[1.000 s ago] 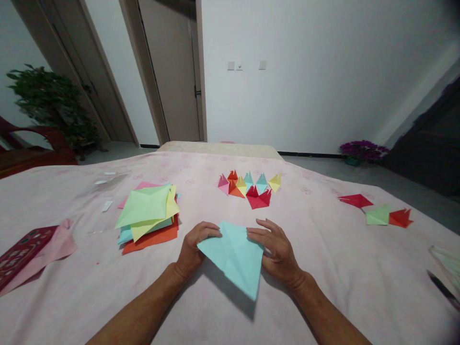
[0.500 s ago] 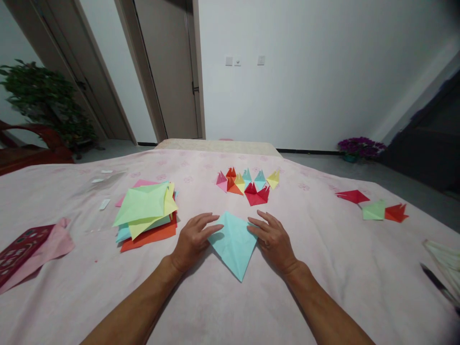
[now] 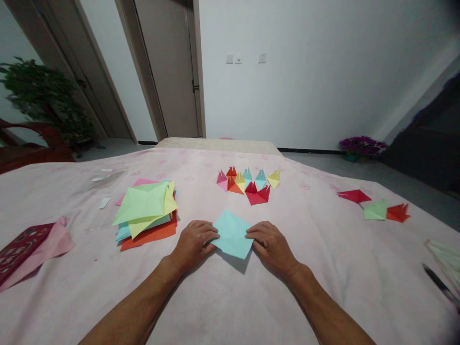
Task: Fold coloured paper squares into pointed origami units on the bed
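Blue paper (image 3: 233, 234) on the table (image 3: 233, 302): your left hand (image 3: 194, 242) and right hand (image 3: 272, 245) have fingers clamped on its corners.

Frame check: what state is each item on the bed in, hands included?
light blue paper, folded into a small diamond, near edge slightly off the pink cloth.
left hand, fingers curled, gripping the paper's left corner.
right hand, fingers curled, gripping its right corner.
stack of coloured sheets, loose, untidy.
cluster of folded pieces, folded, grouped.
three folded pieces, folded, apart at the right.
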`<state>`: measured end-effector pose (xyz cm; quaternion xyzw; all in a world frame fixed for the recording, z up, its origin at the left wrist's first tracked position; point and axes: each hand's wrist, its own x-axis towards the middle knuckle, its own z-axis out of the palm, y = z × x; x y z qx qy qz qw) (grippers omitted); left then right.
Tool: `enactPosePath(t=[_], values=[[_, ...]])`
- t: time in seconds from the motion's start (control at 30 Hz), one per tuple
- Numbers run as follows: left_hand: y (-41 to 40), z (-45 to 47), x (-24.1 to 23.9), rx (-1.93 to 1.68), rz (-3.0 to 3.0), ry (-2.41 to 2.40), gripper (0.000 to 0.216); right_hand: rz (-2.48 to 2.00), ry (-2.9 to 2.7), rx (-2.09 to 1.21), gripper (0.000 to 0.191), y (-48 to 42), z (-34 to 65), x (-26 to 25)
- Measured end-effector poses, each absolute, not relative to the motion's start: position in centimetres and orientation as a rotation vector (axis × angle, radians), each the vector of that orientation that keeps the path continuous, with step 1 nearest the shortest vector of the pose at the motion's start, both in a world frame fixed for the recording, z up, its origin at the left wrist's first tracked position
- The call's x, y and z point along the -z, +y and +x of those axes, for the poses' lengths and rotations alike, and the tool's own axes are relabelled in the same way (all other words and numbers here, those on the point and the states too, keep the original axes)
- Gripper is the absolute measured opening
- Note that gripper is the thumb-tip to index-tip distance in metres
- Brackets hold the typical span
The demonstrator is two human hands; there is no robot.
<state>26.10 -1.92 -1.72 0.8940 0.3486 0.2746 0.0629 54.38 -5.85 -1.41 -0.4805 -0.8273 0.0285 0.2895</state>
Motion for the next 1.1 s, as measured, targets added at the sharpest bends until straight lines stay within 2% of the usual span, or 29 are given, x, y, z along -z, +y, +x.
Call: enactPosePath(t=[0.07,0.2,0.33,0.47,0.57,0.67,0.8,0.97,1.1], values=[[-1.8,26.1,1.8,-0.887,2.618,1.14,0.013,-1.38,-2.155,-0.095,0.016,-5.4,54.1,1.4],[-1.4,26.3,2.0,-0.914,2.5,1.31,0.021,-1.602,-2.076,0.007,0.028,-4.6,53.3,1.5],[-1.6,26.6,1.4,-0.85,2.539,1.476,0.021,-1.73,-2.034,0.182,0.03,-4.1,52.5,1.8],[-2.1,26.9,0.9,-0.767,2.581,1.633,0.018,-1.808,-1.984,0.272,0.025,-4.1,52.3,1.9],[-2.2,27.1,1.3,-0.872,2.63,1.638,0.012,-1.827,-1.953,0.309,0.016,-4.3,52.2,1.7],[-2.2,27.6,2.0,-0.945,2.805,1.373,0.033,-1.75,-1.984,0.32,0.011,-4.5,52.1,1.6],[-2.6,28.9,2.8,-0.72,2.915,0.96,0.04,-1.403,-2.214,0.237,0.031,-4.7,51.6,1.5],[-3.6,29.4,2.4,-0.477,2.922,1.111,0.054,-1.278,-2.322,0.209,0.047,-5.2,51.1,1.1],[-4.1,29.0,2.1,-0.33,2.954,1.154,0.068,-1.269,-2.41,0.164,0.046,-5.7,50.6,1.0]])
